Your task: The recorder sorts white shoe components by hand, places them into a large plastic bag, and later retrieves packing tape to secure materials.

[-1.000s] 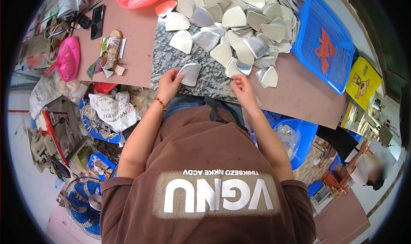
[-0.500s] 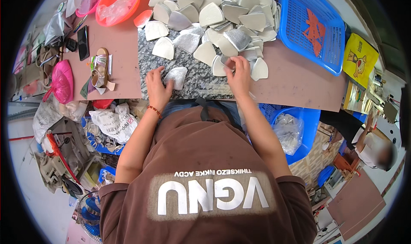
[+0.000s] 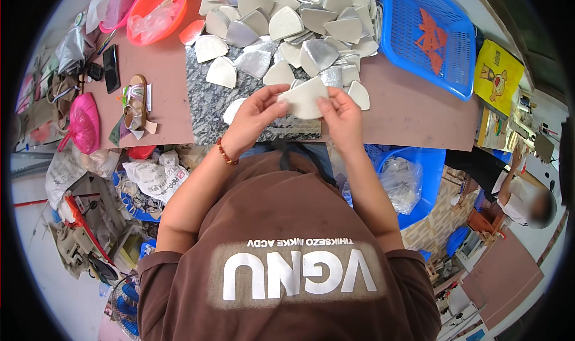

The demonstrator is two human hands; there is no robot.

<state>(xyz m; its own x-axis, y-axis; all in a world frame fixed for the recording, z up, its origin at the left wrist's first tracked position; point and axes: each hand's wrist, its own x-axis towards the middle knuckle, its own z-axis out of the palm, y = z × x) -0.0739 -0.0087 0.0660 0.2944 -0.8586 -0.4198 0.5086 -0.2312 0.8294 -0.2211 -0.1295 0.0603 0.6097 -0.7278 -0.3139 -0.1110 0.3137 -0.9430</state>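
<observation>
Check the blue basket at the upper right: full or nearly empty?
Nearly empty. The blue basket shows bare mesh floor, with only a few orange pieces lying inside, apart from the pile of silver cut pieces.

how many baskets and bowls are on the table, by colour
blue basket: 1
orange bowl: 1
pink bowl: 1
total: 3
</observation>
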